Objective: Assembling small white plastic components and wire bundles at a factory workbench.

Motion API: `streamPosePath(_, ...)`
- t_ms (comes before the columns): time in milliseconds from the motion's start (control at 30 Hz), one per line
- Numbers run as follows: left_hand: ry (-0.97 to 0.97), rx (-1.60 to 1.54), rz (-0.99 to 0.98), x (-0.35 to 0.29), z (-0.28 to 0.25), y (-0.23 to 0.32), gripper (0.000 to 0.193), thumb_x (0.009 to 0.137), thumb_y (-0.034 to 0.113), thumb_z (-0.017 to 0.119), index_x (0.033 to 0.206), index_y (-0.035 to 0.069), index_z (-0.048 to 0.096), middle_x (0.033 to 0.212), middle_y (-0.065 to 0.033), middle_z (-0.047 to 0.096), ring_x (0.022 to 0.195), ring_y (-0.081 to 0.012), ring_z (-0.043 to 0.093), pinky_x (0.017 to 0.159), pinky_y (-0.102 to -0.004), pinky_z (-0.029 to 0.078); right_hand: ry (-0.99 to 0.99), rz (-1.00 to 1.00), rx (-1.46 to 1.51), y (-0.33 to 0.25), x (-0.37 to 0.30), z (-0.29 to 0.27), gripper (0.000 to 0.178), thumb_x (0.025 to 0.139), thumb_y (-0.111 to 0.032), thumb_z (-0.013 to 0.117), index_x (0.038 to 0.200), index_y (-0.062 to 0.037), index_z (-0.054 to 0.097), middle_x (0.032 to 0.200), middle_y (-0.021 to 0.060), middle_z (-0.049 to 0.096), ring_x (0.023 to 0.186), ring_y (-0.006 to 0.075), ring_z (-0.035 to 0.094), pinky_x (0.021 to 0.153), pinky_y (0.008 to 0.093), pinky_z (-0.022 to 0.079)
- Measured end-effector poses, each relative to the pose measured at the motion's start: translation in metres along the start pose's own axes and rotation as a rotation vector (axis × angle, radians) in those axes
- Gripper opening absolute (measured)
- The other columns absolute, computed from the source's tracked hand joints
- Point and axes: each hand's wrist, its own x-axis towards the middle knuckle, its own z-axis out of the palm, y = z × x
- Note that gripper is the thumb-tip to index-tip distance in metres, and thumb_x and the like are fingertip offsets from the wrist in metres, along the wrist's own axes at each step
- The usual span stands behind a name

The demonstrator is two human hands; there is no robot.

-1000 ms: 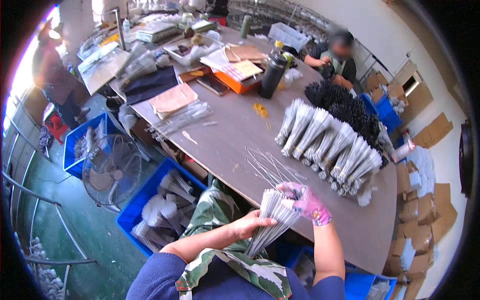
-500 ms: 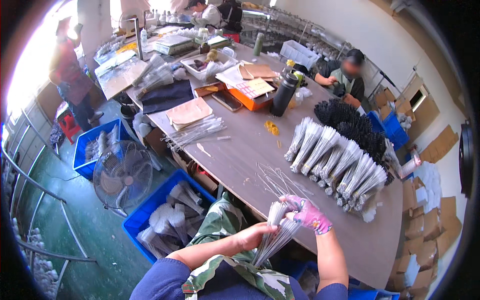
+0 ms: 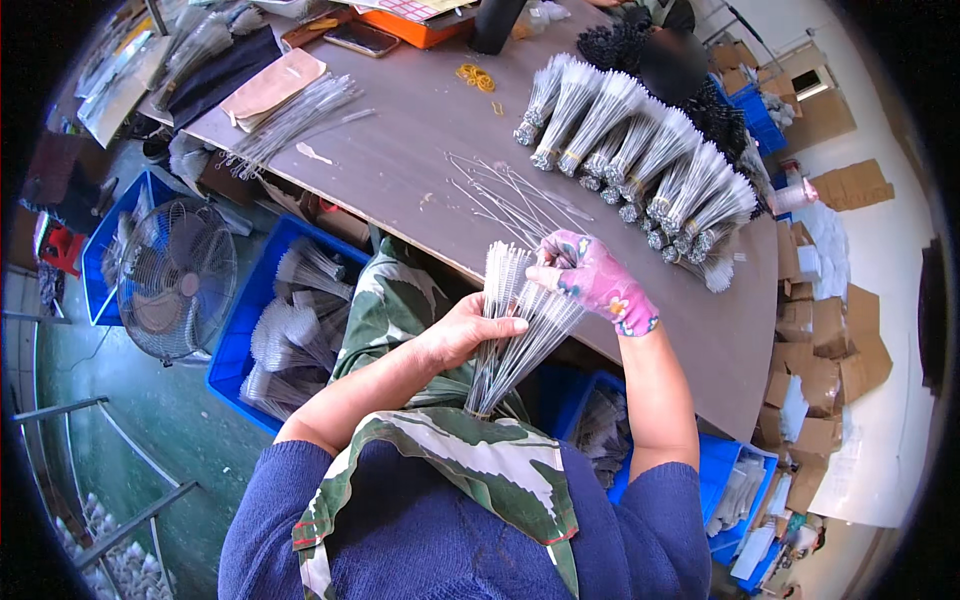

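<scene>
My bare left hand (image 3: pixel 468 330) is wrapped round the left part of a bundle of thin wire brushes (image 3: pixel 520 350) with white bristles, its thumb lying across them. The bundle stands over my lap. Its brushes are gathered at the lower end and fan into two groups above. My right hand (image 3: pixel 597 278), in a pink flowered glove, is closed with bent fingers at the upper end of the right group. Its fingertips partly hide the brushes they pinch. Beyond my hands, several loose wire brushes (image 3: pixel 505 198) lie scattered on the brown table (image 3: pixel 400 170).
Tied white brush bundles (image 3: pixel 610 135) stand in rows at the right, with black ones (image 3: pixel 620 45) behind. A blue crate (image 3: pixel 228 345) of bundles stands on the floor at my left, near a fan (image 3: pixel 177 280). Yellow rubber bands (image 3: pixel 476 77) and a dark bottle (image 3: pixel 496 25) are farther back.
My view has tipped downward, so the table things sit higher in the picture. The held bundle now shows two parted groups. Both hands stay on it.
</scene>
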Motion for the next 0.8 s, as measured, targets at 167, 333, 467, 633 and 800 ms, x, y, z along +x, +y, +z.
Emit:
streamPosePath(167,-0.115,-0.078,-0.063,-0.007,-0.008,0.001,0.03,0.081,0.018,0.068,0.104,0.002,0.057,0.09,-0.0015,0.061,0.083,-0.0111,0.057,0.079,-0.0266,0.045,-0.002,-0.11,-0.203,0.004,-0.014,-0.004,0.012,0.081,-0.012,0.064,0.087,-0.0041,0.058,0.082,-0.0026,0.056,0.077,0.0053,0.05,0.068,0.0215,0.04)
streamPosePath(333,-0.065,0.152,0.023,-0.001,0.003,0.001,0.042,0.074,0.012,0.076,0.109,0.0,0.056,0.097,-0.004,0.064,0.09,-0.0112,0.059,0.084,-0.028,0.047,0.025,-0.04,-0.054,-0.004,0.002,-0.007,0.013,0.08,-0.011,0.065,0.09,-0.0034,0.062,0.077,-0.0039,0.055,0.074,0.0045,0.051,0.066,0.0217,0.041)
streamPosePath(467,0.005,0.338,0.036,-0.001,0.005,0.004,0.04,0.074,0.013,0.076,0.107,0.002,0.057,0.093,-0.0021,0.063,0.086,-0.0097,0.058,0.082,-0.0266,0.047,-0.021,-0.043,-0.013,-0.005,0.005,0.0,0.025,0.078,-0.005,0.063,0.102,-0.0018,0.059,0.076,-0.0034,0.055,0.074,0.0051,0.054,0.067,0.0226,0.044)
streamPosePath(633,-0.139,0.068,-0.058,-0.002,-0.009,0.008,0.026,0.076,0.01,0.074,0.096,0.005,0.058,0.087,-0.0004,0.061,0.081,-0.0081,0.057,0.076,-0.0239,0.047,-0.142,-0.075,0.296,0.007,-0.001,-0.009,0.033,0.08,-0.004,0.058,0.113,-0.001,0.054,0.091,0.0041,0.061,0.081,0.01,0.058,0.072,0.0245,0.049)
streamPosePath(800,-0.025,0.327,0.077,0.0,-0.008,0.002,0.033,0.075,0.01,0.075,0.103,0.002,0.058,0.089,-0.0008,0.063,0.08,-0.008,0.057,0.078,-0.0247,0.048,-0.008,0.067,-0.025,-0.006,0.005,0.001,0.017,0.079,-0.013,0.062,0.089,0.0006,0.066,0.077,0.0047,0.065,0.071,0.0109,0.059,0.068,0.0259,0.047)
